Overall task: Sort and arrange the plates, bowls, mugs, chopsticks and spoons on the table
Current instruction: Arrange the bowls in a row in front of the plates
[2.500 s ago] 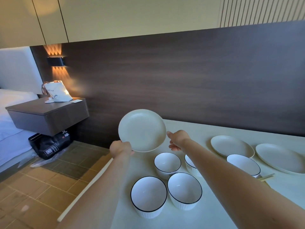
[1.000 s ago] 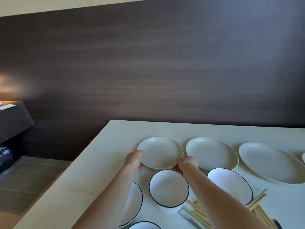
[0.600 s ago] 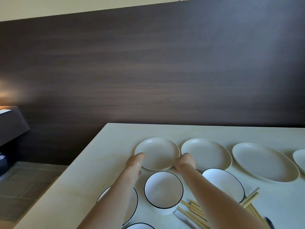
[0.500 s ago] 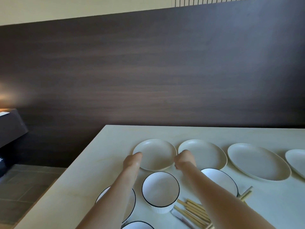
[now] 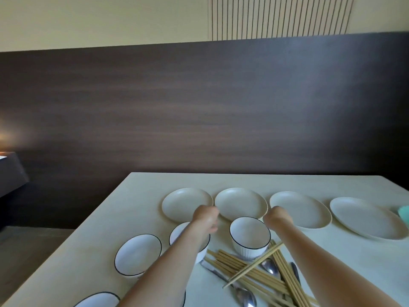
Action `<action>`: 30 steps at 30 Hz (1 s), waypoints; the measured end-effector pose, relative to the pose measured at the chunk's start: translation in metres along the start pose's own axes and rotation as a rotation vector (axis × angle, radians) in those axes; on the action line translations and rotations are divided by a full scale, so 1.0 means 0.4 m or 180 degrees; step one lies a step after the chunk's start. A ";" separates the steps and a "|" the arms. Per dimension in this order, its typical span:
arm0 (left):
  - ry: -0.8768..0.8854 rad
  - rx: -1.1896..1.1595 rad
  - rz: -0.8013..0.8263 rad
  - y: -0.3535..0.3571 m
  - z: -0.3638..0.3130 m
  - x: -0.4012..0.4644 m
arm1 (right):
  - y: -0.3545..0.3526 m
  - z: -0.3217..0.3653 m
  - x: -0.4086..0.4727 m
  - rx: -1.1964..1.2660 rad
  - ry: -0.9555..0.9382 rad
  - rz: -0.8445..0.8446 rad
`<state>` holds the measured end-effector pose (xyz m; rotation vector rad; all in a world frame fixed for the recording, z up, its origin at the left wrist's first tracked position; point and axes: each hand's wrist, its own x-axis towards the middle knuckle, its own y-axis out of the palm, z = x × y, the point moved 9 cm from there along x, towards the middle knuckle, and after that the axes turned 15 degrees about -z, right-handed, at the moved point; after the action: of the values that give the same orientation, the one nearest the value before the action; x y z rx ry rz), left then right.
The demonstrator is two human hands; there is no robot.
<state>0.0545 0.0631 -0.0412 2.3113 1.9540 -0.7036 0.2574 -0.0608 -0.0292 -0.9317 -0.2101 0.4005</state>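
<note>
Four cream plates lie in a row across the table: the small left plate (image 5: 186,203), a second plate (image 5: 241,202), a third plate (image 5: 301,209) and a large oval plate (image 5: 365,217). My left hand (image 5: 204,218) hovers over the gap between the first two plates, fingers loosely apart, holding nothing. My right hand (image 5: 277,216) is curled over the near left edge of the third plate, empty. White black-rimmed bowls stand nearer me: one bowl (image 5: 250,237) between my arms, another bowl (image 5: 138,254) at the left, a third bowl (image 5: 177,232) partly under my left arm.
A loose pile of wooden chopsticks (image 5: 254,269) and metal spoons (image 5: 245,295) lies at the front right. A teal object (image 5: 404,212) shows at the right edge. Another bowl (image 5: 97,301) sits at the bottom edge. The table edge (image 5: 88,224) drops off at the left.
I carried the small plate to the table, set it at the left end of the row and let go. Both hands have since shifted right toward the second and third plates.
</note>
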 end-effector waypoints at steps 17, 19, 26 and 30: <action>-0.0164 0.0062 -0.0657 0.074 0.109 -0.079 | 0.029 -0.059 -0.068 0.0815 -0.0017 0.0375; -0.0102 -0.0167 -0.0701 0.064 0.086 -0.105 | -0.003 -0.057 -0.072 0.1072 0.0035 0.0328; 0.0114 -0.0699 -0.0497 0.120 -0.023 -0.209 | -0.151 -0.105 -0.073 0.1741 0.0509 0.0465; 0.0140 -0.0760 -0.0313 0.198 -0.063 -0.276 | -0.240 -0.171 -0.052 0.1899 0.0636 0.0191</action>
<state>0.1254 -0.0479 0.0003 2.1211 2.0546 -0.4012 0.2854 -0.1707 0.0088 -0.3854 0.1201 0.3917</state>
